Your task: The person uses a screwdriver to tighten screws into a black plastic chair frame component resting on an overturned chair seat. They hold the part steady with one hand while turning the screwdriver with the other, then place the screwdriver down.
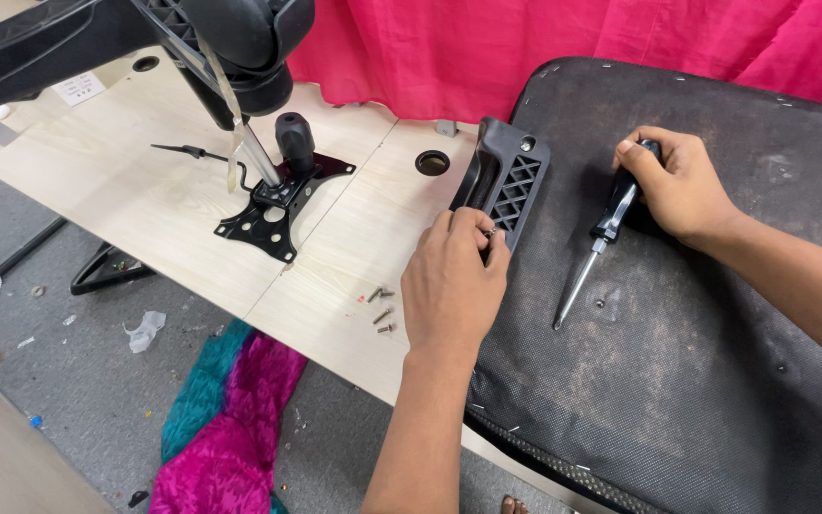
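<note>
My left hand (451, 284) pinches a small screw (492, 231) against the lower edge of a black plastic bracket (506, 178) with a lattice face. That bracket lies on the upturned underside of a chair seat (677, 314), covered in dusty black fabric. My right hand (679, 183) grips the black handle of a screwdriver (599, 240), whose metal tip rests on the seat fabric, pointing toward me. Three loose screws (381, 310) lie on the light wooden table (154, 190) just left of my left hand.
A black metal chair mechanism plate (278, 205) with a knob and lever sits on the table to the left. A chair part (192, 43) overhangs the top left. A round cable hole (432, 162) is in the table. Pink cloth (563, 43) hangs behind; pink-teal cloth (225, 428) lies on the floor.
</note>
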